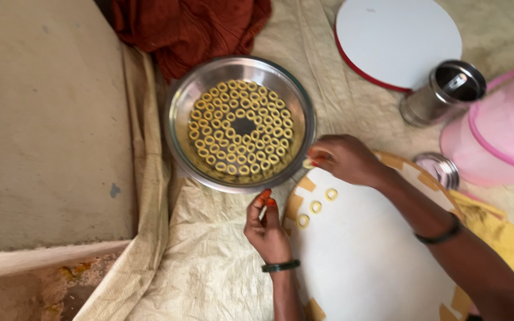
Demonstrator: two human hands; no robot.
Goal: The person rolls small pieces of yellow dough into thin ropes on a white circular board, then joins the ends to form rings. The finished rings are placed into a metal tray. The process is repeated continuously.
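Note:
A round steel plate (pixel 181 113) lies on a pale cloth, filled with several small yellow dough rings (pixel 239 128) laid in circles around a bare centre. My right hand (pixel 343 159) is at the plate's right rim, its fingertips pinching one dough ring (pixel 309 162). My left hand (pixel 267 226) rests below the plate, fingers together and empty, touching the left edge of a round white board (pixel 370 255). Three loose rings (pixel 316 205) lie on that board near both hands.
A second round white board with a red edge (pixel 397 38) lies at the top right. A steel canister (pixel 444 92) stands beside a pink plastic container (pixel 498 134), and a steel lid (pixel 438 168) lies nearby. Red cloth (pixel 191 27) is bunched above the plate. A concrete step (pixel 43 119) fills the left.

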